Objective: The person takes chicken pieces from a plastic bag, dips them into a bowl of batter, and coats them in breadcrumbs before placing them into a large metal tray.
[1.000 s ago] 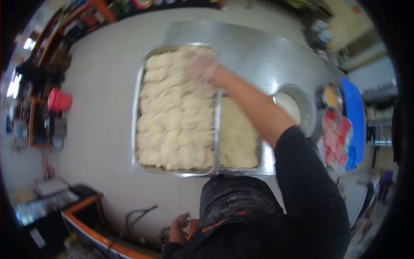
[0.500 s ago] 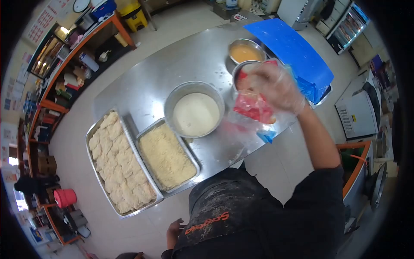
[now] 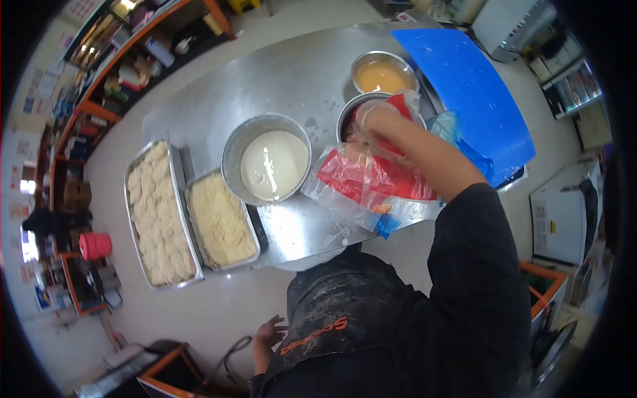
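Observation:
My right hand [image 3: 377,124] reaches into a metal bowl [image 3: 342,123] lined with red and clear plastic; its fingers are hidden there. The red and clear plastic bag [image 3: 361,179] spills over the bowl's near side onto the table. My left hand [image 3: 269,331] hangs low beside the dark apron [image 3: 318,312], empty, with its fingers apart. A large pot of white liquid [image 3: 273,164] stands left of the bag. Beyond the lined bowl is a bowl of orange liquid [image 3: 383,75]. Farther left are a tray of pale crumbs [image 3: 222,222] and a longer tray of coated pieces [image 3: 158,212].
The steel table [image 3: 292,229] carries a blue board [image 3: 464,93] at its right end. Blue plastic [image 3: 474,159] lies near that board. Orange-edged shelves [image 3: 133,66] run along the left wall, and a pink bucket [image 3: 95,245] is on the floor.
My right hand has moved left and down into the lined bowl from above the bag. The view has shifted, so the pot and trays appear farther left. My left hand still hangs low.

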The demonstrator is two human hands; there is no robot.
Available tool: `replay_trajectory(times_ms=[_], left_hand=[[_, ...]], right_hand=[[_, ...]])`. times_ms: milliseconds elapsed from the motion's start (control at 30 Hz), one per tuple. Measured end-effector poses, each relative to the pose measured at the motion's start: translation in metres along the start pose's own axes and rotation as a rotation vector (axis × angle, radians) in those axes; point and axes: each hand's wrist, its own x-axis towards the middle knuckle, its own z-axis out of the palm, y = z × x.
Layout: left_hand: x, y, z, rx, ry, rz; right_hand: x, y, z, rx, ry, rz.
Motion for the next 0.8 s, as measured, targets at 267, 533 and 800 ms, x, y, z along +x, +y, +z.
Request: replay_trajectory(times_ms=[267, 533, 800], left_hand=[[0.03, -0.169, 0.108, 0.061, 0.034, 0.11], [0.028, -0.12, 0.122, 0.037, 0.015, 0.039], [-0.006, -0.013, 0.084, -0.222, -0.019, 0.019]], right_hand=[[0.002, 0.002, -0.009, -0.055, -0.058, -0.081], [0.039, 0.011, 0.039, -0.063, 0.089, -0.041], [0.024, 0.034, 0.04, 0.074, 0.206, -0.1]])
